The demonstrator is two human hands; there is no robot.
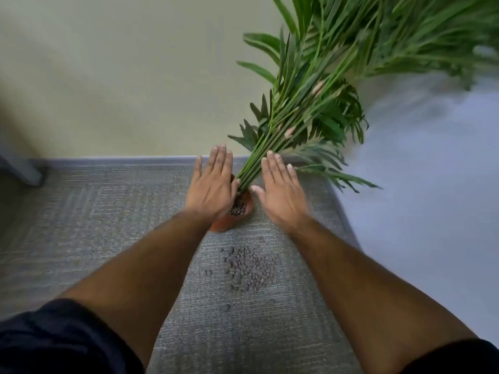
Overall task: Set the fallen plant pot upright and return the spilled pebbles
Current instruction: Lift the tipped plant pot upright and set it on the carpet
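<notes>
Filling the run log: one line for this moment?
pot: on carpet | left hand, right hand: open beside stems | pebbles: spilled

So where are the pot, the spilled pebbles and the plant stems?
pot (228, 224): head view, near orange wall.
pebbles (249, 269): head view, middle of the spilled heap.
stems (252, 168): head view, bundled green stalks between the hands.

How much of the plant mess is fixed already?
Part of it, it seems. The orange pot looks upright on the grey carpet, though its plant leans right. In hand: the left hand and right hand are open on either side of the stems. Left: the spilled pebbles lie on the carpet.
</notes>
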